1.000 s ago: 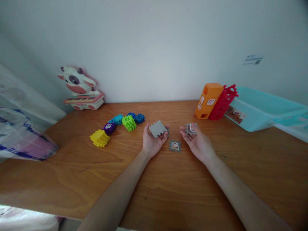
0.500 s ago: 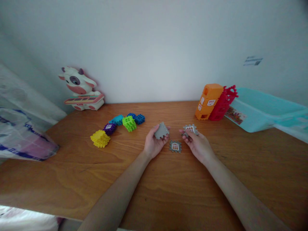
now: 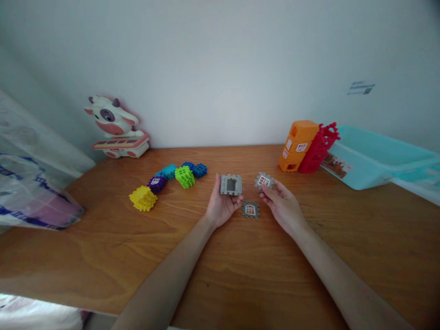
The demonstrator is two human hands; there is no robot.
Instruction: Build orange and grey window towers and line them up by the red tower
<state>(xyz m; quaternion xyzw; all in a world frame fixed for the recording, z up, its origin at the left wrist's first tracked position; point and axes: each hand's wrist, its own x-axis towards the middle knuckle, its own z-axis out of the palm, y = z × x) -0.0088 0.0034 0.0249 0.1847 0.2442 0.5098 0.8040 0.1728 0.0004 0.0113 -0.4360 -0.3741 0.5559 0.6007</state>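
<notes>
My left hand [image 3: 222, 204] grips a grey, partly built cube of toothed panels [image 3: 231, 184], its hollow side turned towards me. My right hand [image 3: 282, 205] pinches a single grey window panel [image 3: 264, 181] by its edge, a short gap to the right of the cube. Between the two hands a second grey window panel [image 3: 250, 209] lies flat on the wooden table [image 3: 220, 270].
Left of my hands sit small cubes: yellow [image 3: 142, 198], purple [image 3: 157, 183], teal [image 3: 168, 171], green [image 3: 184, 176], blue [image 3: 197, 169]. An orange block tower [image 3: 296, 144] and a red one [image 3: 318, 145] lean by a turquoise bin [image 3: 374, 156]. A cow toy [image 3: 115, 128] and a plastic bag [image 3: 30, 192] lie at the left.
My left hand has turned the grey cube so that its open side faces me. My right hand has shifted its panel from the palm to the fingertips and moved it left, closer to the cube.
</notes>
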